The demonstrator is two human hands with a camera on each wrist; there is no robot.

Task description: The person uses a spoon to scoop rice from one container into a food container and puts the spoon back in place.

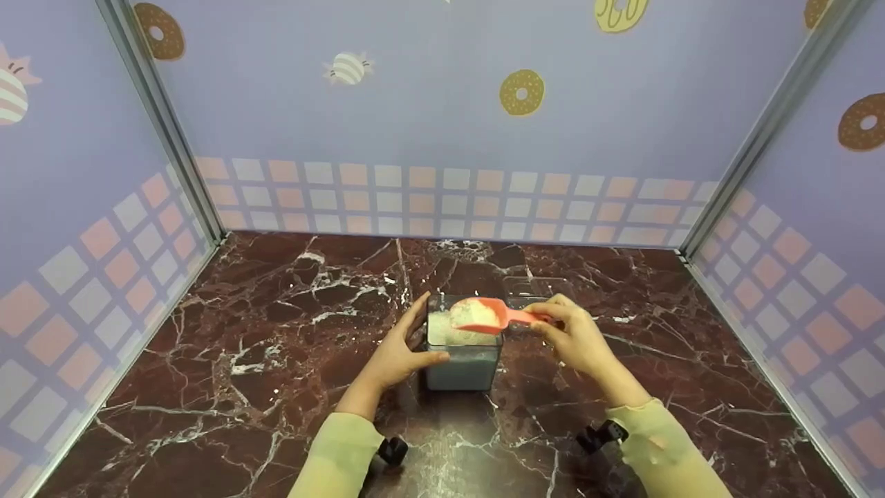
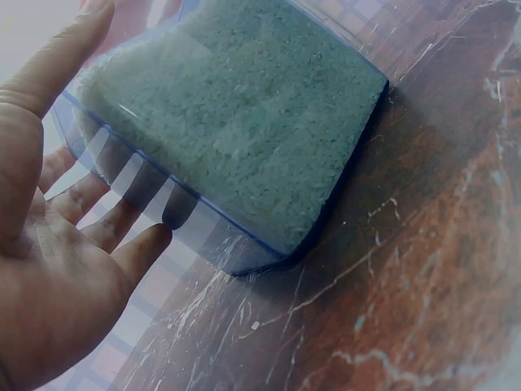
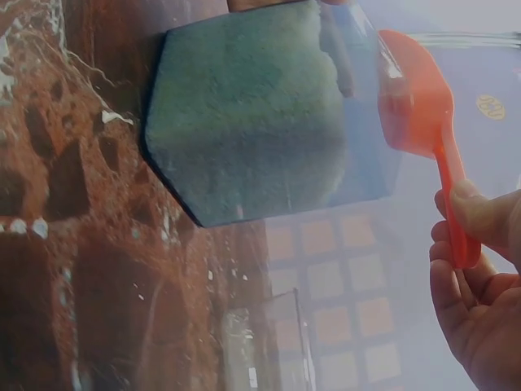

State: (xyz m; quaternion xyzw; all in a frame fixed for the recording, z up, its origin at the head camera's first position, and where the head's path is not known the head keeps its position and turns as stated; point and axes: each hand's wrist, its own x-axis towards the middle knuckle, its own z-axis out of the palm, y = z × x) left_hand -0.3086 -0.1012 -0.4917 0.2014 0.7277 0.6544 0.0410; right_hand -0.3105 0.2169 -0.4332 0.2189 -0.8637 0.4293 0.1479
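Observation:
A clear square container (image 1: 462, 370) with a dark-edged base stands upright on the table, largely filled with rice (image 2: 244, 106). My left hand (image 1: 401, 353) holds it at the left, the thumb by the near rim and the fingers spread along the side. In the left wrist view, the fingers (image 2: 142, 252) touch the clear wall. Over the container's opening is an orange-red scoop (image 1: 503, 315) heaped with rice. My right hand (image 1: 570, 335) pinches the scoop's handle (image 3: 458, 220) between thumb and fingers, to the right of the container.
A flat clear plastic lid (image 1: 543, 285) lies behind the container, toward the right. The dark red marbled table (image 1: 276, 332) bears a few white specks, perhaps loose grains. Patterned purple panels (image 1: 442, 124) enclose the back and both sides.

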